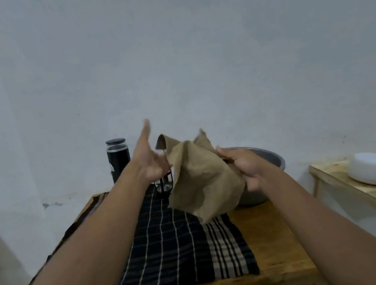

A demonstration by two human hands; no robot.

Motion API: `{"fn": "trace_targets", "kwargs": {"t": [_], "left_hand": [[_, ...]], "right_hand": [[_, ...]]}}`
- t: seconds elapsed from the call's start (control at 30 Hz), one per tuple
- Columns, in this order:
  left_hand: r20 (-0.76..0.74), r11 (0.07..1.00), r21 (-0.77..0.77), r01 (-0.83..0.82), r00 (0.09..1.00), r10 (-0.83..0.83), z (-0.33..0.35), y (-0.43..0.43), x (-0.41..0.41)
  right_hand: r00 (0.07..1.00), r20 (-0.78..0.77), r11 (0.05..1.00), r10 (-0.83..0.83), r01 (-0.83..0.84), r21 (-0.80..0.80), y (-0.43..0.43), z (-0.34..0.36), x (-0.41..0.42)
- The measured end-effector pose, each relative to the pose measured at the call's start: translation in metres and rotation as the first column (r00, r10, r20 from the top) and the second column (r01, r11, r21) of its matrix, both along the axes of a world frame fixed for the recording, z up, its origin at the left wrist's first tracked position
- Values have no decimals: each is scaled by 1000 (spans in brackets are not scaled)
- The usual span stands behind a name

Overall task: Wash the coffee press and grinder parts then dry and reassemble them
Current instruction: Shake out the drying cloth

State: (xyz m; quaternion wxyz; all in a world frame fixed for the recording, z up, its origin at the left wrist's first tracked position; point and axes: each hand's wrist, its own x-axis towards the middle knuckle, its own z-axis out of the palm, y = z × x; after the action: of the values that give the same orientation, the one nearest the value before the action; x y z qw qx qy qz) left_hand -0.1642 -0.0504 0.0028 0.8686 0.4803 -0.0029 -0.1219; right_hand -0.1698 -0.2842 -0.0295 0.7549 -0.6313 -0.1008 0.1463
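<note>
Drying is judged to be the step in hand. A tan cloth is held up over the table, bunched at its three o'clock edge in the right hand, whose fingers are curled round the fabric. The left hand is raised at the cloth's nine o'clock with fingers straight and spread, gripping nothing; whether it brushes the cloth's edge cannot be told. The coffee press is seen only in part, upright at the twelve o'clock end of a dark checked cloth, half hidden behind the left hand and the tan cloth. The black grinder is stood upright at about eleven o'clock of the press, just beside it. A metal basin is set at the press's three o'clock, behind the right hand. White bowls are kept on a side shelf well apart at three o'clock. For the step to be done well, the tan cloth should be opened flat across the free palm so a dry face is presented, and the glass press should be steadied by its frame while it is wiped, since wet glass is likely to slip.
</note>
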Motion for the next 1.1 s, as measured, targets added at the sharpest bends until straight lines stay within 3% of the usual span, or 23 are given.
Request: {"fn": "trace_targets", "kwargs": {"t": [0.03,0.13,0.27,0.37,0.43,0.53,0.63,0.73,0.9,1.03,1.1], "left_hand": [[-42,998,-57,33,998,-35,-16,0,1],[-97,970,139,200,978,-187,-63,-9,-7],[-26,949,313,-45,998,55,-77,2,14],[144,875,443,-194,979,144,-65,6,18],[231,805,512,-300,951,207,-58,5,15],[279,796,545,-265,952,126,-52,8,10],[310,726,654,-213,951,0,-53,17,9],[395,672,657,-341,915,78,-52,16,9],[493,551,693,-465,863,108,-50,11,11],[576,423,712,-560,811,104,-48,4,6],[575,416,724,-550,815,76,-46,2,4]], "right_hand": [[996,-82,996,-40,46,79,2,-3,3],[972,-208,979,-109,140,145,8,-11,9],[971,-188,984,-150,165,69,1,-15,6],[956,-93,960,-277,279,0,-6,-16,12],[903,39,895,-427,429,-124,-8,-19,19],[855,141,841,-498,517,-159,-9,-21,23],[877,149,870,-456,475,-133,-12,-19,21],[894,164,888,-418,440,-134,-17,-18,19],[793,328,743,-513,602,-294,-18,-13,16],[894,378,801,-240,402,-443,-32,-7,10],[882,463,697,-85,385,-605,-44,-1,6]]}}
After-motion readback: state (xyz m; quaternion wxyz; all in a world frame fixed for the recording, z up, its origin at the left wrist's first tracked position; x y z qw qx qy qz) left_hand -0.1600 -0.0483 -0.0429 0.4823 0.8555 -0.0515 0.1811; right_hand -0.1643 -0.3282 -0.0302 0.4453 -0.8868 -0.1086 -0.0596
